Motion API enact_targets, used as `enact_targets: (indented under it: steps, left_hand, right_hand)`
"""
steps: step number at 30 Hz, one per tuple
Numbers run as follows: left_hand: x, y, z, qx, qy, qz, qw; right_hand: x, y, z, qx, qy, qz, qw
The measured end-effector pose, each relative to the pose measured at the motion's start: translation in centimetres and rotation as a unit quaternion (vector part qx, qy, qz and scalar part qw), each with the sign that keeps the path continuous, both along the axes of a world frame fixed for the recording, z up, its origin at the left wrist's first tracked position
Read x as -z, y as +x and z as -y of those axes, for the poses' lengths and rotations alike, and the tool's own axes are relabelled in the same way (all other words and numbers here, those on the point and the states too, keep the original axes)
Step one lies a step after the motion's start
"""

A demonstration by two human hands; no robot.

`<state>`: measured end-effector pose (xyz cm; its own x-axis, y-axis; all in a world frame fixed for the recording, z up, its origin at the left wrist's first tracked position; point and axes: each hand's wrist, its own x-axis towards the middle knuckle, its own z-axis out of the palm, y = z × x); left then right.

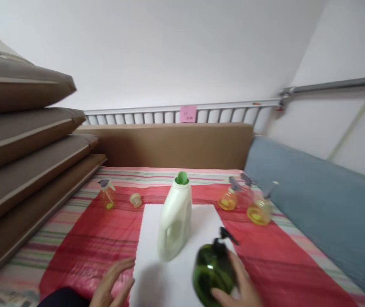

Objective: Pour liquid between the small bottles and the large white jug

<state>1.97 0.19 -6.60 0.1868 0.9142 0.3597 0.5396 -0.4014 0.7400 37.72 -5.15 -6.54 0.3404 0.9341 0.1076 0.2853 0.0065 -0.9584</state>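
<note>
My right hand (238, 285) grips a dark green pump bottle (212, 273) with a black pump head, tilted over the right part of a white sheet (150, 238). Just left of it stands a large pale jug (174, 221) with a handle and a green spout at its uncapped top. My left hand (113, 283) is at the sheet's left edge, fingers apart, holding nothing. A translucent cap (135, 199) lies on the red cloth beyond the sheet.
Several spray bottles hold yellow liquid: a clear spray bottle (107, 196) at left, others (228, 198) grouped at right. Stacked brown cushions (25, 145) rise on the left. A brown board (169, 145) and a blue-grey panel (316, 200) border the cloth.
</note>
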Motion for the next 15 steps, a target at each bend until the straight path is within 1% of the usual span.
enact_targets:
  steps: [1,3,4,6,7,9,11,13,14,15]
  left_hand:
    - [-1.6,2.5,0.2,0.043,-0.021,0.020,0.999]
    - [-4.5,6.9,0.6,0.126,-0.061,0.066,0.988]
    - [-5.7,8.5,0.7,0.166,-0.081,0.096,0.978]
    - [-7.3,10.8,1.0,0.211,-0.111,0.163,0.957]
    - [-7.7,11.3,1.1,0.218,-0.130,0.183,0.950]
    - [-8.2,11.7,1.3,0.207,-0.153,0.195,0.946]
    - [-8.4,11.2,1.7,0.181,-0.152,0.196,0.952]
    - [-8.6,10.4,2.0,0.150,-0.141,0.218,0.954]
    - [-8.9,9.9,2.2,0.138,-0.135,0.238,0.952]
    - [-9.2,9.4,2.3,0.129,-0.130,0.260,0.948]
  right_hand:
    - [-1.2,-1.7,0.4,-0.057,-0.021,0.000,0.998]
    - [-3.5,-4.7,0.7,-0.113,-0.041,0.012,0.993]
    - [-4.4,-5.9,0.8,-0.125,-0.044,0.026,0.991]
    - [-5.3,-7.7,1.0,-0.140,-0.035,0.057,0.988]
    - [-5.2,-8.3,1.1,-0.150,-0.026,0.068,0.986]
    - [-4.5,-9.3,1.3,-0.172,-0.001,0.066,0.983]
    - [-3.3,-10.0,1.2,-0.178,0.030,0.021,0.983]
    - [-2.2,-10.6,1.0,-0.172,0.060,-0.086,0.979]
    - [-1.9,-10.9,0.9,-0.174,0.072,-0.160,0.969]
    - [-1.6,-11.2,0.7,-0.182,0.072,-0.241,0.951]
